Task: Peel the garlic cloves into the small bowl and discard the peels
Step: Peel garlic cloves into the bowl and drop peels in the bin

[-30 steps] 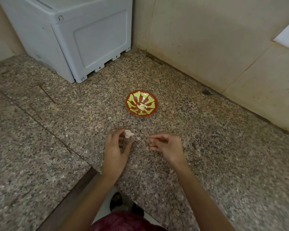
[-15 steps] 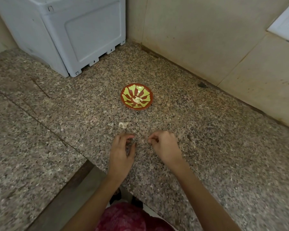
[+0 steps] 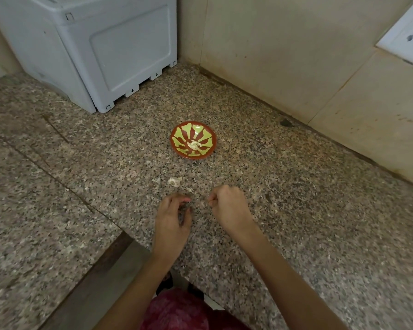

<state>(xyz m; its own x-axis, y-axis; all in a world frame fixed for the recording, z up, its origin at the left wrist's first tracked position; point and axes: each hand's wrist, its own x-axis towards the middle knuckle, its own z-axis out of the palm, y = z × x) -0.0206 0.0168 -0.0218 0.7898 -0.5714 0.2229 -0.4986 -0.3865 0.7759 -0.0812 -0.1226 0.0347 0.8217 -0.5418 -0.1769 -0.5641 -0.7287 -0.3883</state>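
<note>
A small red bowl with a green pattern stands on the granite counter, and peeled garlic cloves lie in its middle. Nearer to me, a pale garlic piece lies loose on the counter with a tiny flake of peel to its left. My left hand hovers just below that piece, its fingers loosely curved and thumb apart, with nothing visible in it. To the right, my right hand is curled into a fist; I see nothing between its fingers.
A grey plastic appliance stands at the back left of the granite counter. Beige wall tiles close the back right, with a white socket at the top right. The counter's front edge drops off beside my left forearm.
One second ago my left hand held the garlic piece; it now lies on the counter. Both hands have drawn back toward me, and the right hand's fingers have curled in.
</note>
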